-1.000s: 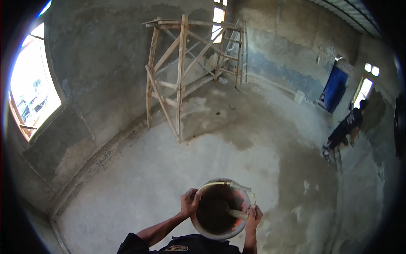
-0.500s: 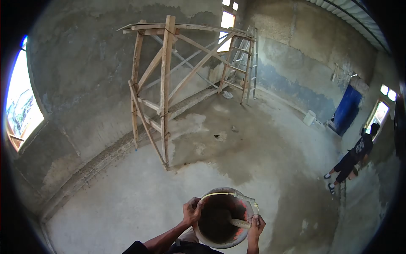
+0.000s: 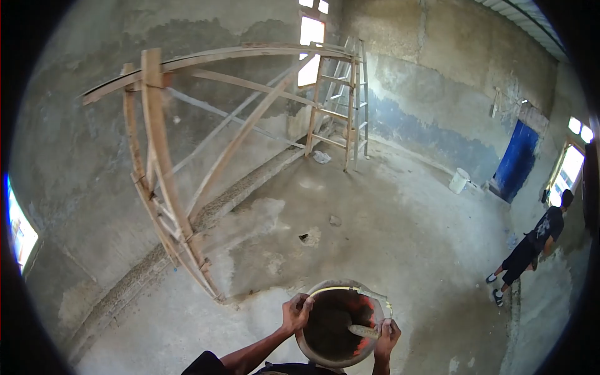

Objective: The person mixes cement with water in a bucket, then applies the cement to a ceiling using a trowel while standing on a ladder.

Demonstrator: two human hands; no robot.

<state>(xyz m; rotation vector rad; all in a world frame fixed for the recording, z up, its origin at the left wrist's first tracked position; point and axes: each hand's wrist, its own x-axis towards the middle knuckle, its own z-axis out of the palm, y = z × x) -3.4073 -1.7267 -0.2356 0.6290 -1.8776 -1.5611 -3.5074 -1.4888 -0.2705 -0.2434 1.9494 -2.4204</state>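
Note:
A round bucket (image 3: pixel 362 311) with reddish-orange patches on its inner wall is held low in front of my body. Inside it is dark grey-brown material whose kind I cannot make out. My left hand (image 3: pixel 296 314) has its fingers closed over the bucket's left rim. On the right side, my right hand (image 3: pixel 387 337) grips the rim. A pale, rounded handle-like piece (image 3: pixel 364 331) sticks out of the bucket toward my right hand; its other end is hidden. A thin yellow strip (image 3: pixel 331 289), perhaps the bucket's handle, curves along the far rim.
Wooden scaffolding (image 3: pixel 164 150) stands ahead on the left, along the wall. A ladder (image 3: pixel 360 119) is at its far end. By the far wall are a white bucket (image 3: pixel 459 180) and a blue door panel (image 3: pixel 515 161). Another person (image 3: pixel 534 240) stands at the right wall.
My view has moved forward, so the scaffolding appears larger and farther left. Both hands keep hold of the bucket. The person at right stands more upright, farther right in view.

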